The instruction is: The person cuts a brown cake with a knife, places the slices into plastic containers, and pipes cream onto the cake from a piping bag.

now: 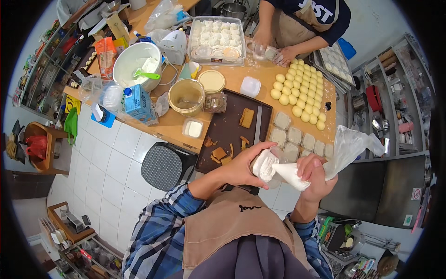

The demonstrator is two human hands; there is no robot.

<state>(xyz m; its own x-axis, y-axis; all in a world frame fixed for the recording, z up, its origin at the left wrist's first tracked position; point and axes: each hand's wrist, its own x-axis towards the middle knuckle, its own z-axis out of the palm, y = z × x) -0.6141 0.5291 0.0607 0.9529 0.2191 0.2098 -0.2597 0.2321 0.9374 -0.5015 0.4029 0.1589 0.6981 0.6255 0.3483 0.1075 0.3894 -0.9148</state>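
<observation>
My left hand [237, 168] holds a small clear cup [264, 167] heaped with white cream at the near edge of the table. My right hand [315, 174] is closed on a clear piping bag [292, 176] of white cream, its narrow end at the cup and its loose top flaring to the upper right. Behind my hands, a dark baking tray [223, 125] carries pieces of golden cake [246, 117] and a long metal blade [261, 121]. Several square, pale lidded containers [294, 135] stand in rows beside the tray.
A co-worker [302, 23] handles something across the table. Several yellow dough balls [297, 93] lie at right, near a plastic box of white pieces [216, 37]. A white bowl [125, 60], tub [186, 93] and blue carton [138, 104] stand left. A dark stool [162, 165] is below.
</observation>
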